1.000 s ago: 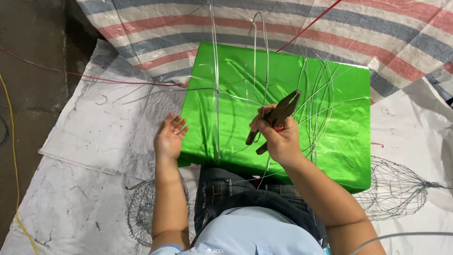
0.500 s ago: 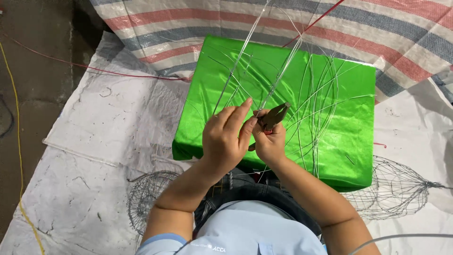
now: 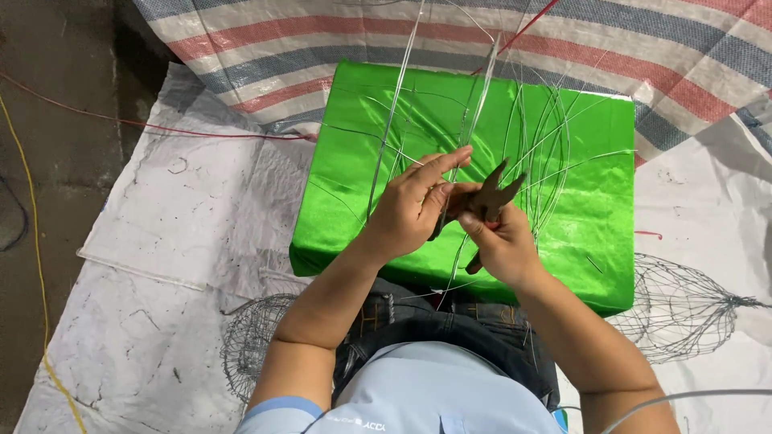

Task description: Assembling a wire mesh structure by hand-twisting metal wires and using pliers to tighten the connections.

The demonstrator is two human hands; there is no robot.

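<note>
My right hand (image 3: 503,245) grips dark pliers (image 3: 490,197), jaws pointing up and slightly apart. My left hand (image 3: 414,205) is pressed against the pliers, its fingers pinching a thin silvery wire (image 3: 474,96) that runs up and away from me. Both hands hover over a shiny green cushion (image 3: 354,185), which is covered with several loose loops of the same wire (image 3: 551,153). The cushion rests against my lap.
A white sheet (image 3: 185,217) covers the floor, with a striped tarp (image 3: 322,40) beyond the cushion. Wire mesh baskets lie at my left (image 3: 245,341) and right (image 3: 679,309). A red cord (image 3: 121,122) and a yellow cord (image 3: 32,241) cross the dark floor at left.
My left hand has swung in from the cushion's left edge to meet the right hand at the pliers and taken hold of the wire. The pliers have tipped more upright.
</note>
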